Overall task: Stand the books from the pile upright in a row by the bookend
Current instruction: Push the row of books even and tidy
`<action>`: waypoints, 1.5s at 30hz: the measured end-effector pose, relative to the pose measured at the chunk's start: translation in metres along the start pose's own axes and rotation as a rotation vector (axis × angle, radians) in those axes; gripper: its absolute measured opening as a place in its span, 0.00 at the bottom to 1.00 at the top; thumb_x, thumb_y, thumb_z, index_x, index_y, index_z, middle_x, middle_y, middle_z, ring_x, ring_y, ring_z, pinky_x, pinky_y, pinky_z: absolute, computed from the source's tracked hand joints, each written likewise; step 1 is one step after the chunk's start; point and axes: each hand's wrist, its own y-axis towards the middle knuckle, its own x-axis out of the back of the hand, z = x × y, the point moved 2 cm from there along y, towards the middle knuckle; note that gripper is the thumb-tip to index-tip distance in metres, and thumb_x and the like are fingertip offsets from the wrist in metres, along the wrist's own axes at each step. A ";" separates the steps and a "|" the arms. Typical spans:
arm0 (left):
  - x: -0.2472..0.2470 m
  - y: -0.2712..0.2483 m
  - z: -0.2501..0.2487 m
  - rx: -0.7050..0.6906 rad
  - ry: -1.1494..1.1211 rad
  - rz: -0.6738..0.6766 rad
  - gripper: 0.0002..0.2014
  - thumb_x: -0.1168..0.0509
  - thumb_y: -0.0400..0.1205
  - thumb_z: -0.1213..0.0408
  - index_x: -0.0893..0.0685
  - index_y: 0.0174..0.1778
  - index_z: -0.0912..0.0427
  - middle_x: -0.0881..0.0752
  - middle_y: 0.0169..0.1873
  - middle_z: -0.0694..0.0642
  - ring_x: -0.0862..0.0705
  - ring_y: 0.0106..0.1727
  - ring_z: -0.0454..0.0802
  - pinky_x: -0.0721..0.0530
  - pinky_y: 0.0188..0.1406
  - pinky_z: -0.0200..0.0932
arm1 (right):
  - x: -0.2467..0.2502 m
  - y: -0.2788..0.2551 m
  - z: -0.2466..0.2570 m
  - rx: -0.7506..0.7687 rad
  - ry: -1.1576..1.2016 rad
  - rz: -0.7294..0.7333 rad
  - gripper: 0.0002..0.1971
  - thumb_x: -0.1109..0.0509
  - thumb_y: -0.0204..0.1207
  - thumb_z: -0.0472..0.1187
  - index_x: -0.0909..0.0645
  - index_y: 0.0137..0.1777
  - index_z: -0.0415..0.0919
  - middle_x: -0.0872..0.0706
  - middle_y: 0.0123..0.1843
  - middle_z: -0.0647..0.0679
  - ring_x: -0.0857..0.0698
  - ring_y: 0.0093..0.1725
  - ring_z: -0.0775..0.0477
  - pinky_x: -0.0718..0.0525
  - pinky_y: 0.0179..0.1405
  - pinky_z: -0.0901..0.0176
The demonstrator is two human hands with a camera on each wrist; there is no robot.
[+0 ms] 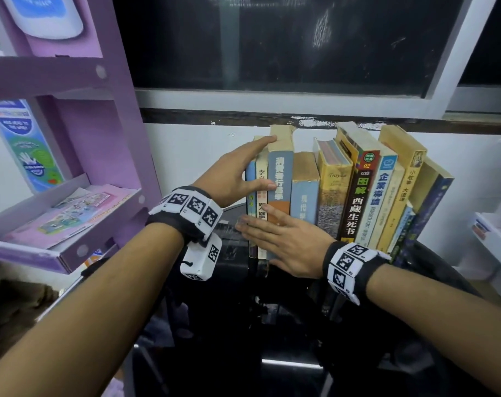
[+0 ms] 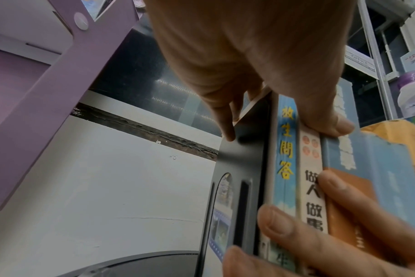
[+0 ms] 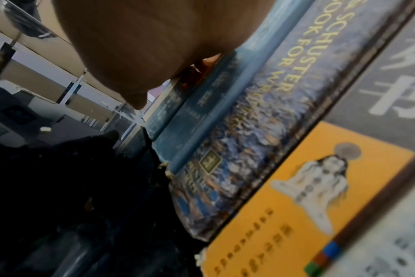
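Hands: left hand (image 1: pixel 235 179) high, right hand (image 1: pixel 283 239) low, flat-fingered, pressing books (image 1: pixel 305 196) by bookend (image 2: pixel 243 159).

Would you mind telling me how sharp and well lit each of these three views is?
Head view: the row of upright book spines reads sharp, streaky glare sits on the dark window pane, and the wide lens slants the white window frame. Left wrist view: the light blue spine with yellow characters is crisp. Right wrist view: soft throughout, its lower left nearly black.

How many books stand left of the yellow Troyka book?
4: thin blue book against the bookend, then white book, tall grey-blue book, shorter blue book beside the Troyka book. A thinner one may be hidden.
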 end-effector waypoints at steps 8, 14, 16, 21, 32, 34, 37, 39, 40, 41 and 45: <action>-0.007 0.002 0.005 -0.019 -0.033 -0.024 0.38 0.29 0.77 0.49 0.40 0.81 0.46 0.27 0.76 0.51 0.25 0.73 0.50 0.22 0.70 0.54 | -0.006 0.001 -0.004 0.004 0.007 -0.039 0.36 0.47 0.83 0.54 0.52 0.85 0.36 0.53 0.87 0.42 0.57 0.86 0.43 0.62 0.82 0.36; -0.007 0.004 0.006 -0.031 -0.030 -0.022 0.38 0.29 0.79 0.52 0.40 0.82 0.51 0.28 0.76 0.53 0.27 0.74 0.48 0.25 0.73 0.52 | -0.009 0.002 -0.006 0.015 -0.001 -0.048 0.36 0.48 0.83 0.55 0.52 0.85 0.37 0.53 0.87 0.43 0.57 0.86 0.43 0.61 0.82 0.36; -0.008 0.004 0.004 -0.033 -0.020 -0.025 0.38 0.30 0.79 0.53 0.41 0.82 0.51 0.28 0.76 0.53 0.27 0.74 0.48 0.25 0.73 0.50 | -0.011 0.001 -0.007 0.011 -0.009 -0.044 0.37 0.48 0.83 0.56 0.54 0.85 0.37 0.55 0.87 0.43 0.58 0.86 0.43 0.61 0.82 0.36; -0.005 0.002 0.003 -0.032 -0.012 -0.030 0.38 0.29 0.79 0.53 0.40 0.82 0.51 0.28 0.77 0.53 0.27 0.74 0.49 0.26 0.73 0.49 | -0.008 0.002 -0.005 0.014 0.007 -0.045 0.37 0.46 0.83 0.56 0.53 0.85 0.37 0.53 0.87 0.43 0.57 0.86 0.43 0.61 0.82 0.36; 0.003 0.009 -0.015 0.004 0.040 -0.027 0.42 0.24 0.70 0.46 0.35 0.79 0.49 0.43 0.84 0.48 0.41 0.83 0.47 0.37 0.79 0.46 | 0.007 -0.058 -0.013 -0.023 0.077 -0.024 0.37 0.44 0.82 0.56 0.50 0.85 0.39 0.52 0.87 0.43 0.56 0.86 0.42 0.59 0.82 0.35; -0.002 0.012 -0.023 -0.019 0.073 -0.034 0.46 0.23 0.68 0.43 0.35 0.80 0.48 0.40 0.83 0.48 0.43 0.84 0.49 0.40 0.80 0.49 | 0.008 -0.067 -0.017 -0.040 0.068 -0.022 0.36 0.45 0.83 0.56 0.51 0.85 0.39 0.53 0.87 0.43 0.56 0.86 0.42 0.59 0.82 0.36; -0.010 0.015 -0.030 -0.035 0.130 -0.099 0.45 0.22 0.65 0.41 0.30 0.78 0.48 0.31 0.79 0.49 0.36 0.81 0.50 0.36 0.80 0.51 | 0.007 -0.073 -0.022 -0.056 0.049 -0.028 0.36 0.46 0.83 0.56 0.51 0.85 0.38 0.53 0.87 0.43 0.56 0.86 0.43 0.59 0.82 0.36; -0.013 0.016 -0.032 -0.059 0.134 -0.150 0.44 0.20 0.63 0.43 0.27 0.75 0.50 0.25 0.75 0.50 0.28 0.76 0.49 0.29 0.75 0.52 | 0.006 -0.072 -0.024 -0.065 0.039 -0.025 0.37 0.45 0.83 0.56 0.50 0.85 0.38 0.52 0.87 0.43 0.56 0.86 0.42 0.59 0.82 0.36; -0.014 0.015 -0.032 -0.065 0.131 -0.167 0.44 0.20 0.63 0.44 0.26 0.74 0.51 0.23 0.73 0.50 0.26 0.74 0.48 0.27 0.73 0.52 | 0.005 -0.071 -0.025 -0.067 0.034 -0.026 0.37 0.44 0.83 0.57 0.50 0.85 0.38 0.52 0.87 0.43 0.56 0.86 0.42 0.60 0.82 0.36; -0.015 0.015 -0.032 -0.069 0.128 -0.180 0.43 0.19 0.62 0.44 0.25 0.73 0.52 0.22 0.72 0.50 0.25 0.72 0.48 0.25 0.72 0.51 | 0.003 -0.070 -0.025 -0.070 0.031 -0.029 0.37 0.44 0.82 0.57 0.49 0.85 0.37 0.52 0.87 0.42 0.56 0.86 0.43 0.60 0.82 0.37; -0.017 0.015 -0.031 -0.078 0.119 -0.202 0.42 0.19 0.62 0.45 0.23 0.72 0.51 0.21 0.70 0.49 0.23 0.71 0.47 0.25 0.71 0.48 | -0.004 -0.068 -0.026 -0.078 0.032 -0.032 0.37 0.45 0.83 0.58 0.48 0.85 0.37 0.52 0.87 0.43 0.56 0.86 0.43 0.62 0.82 0.37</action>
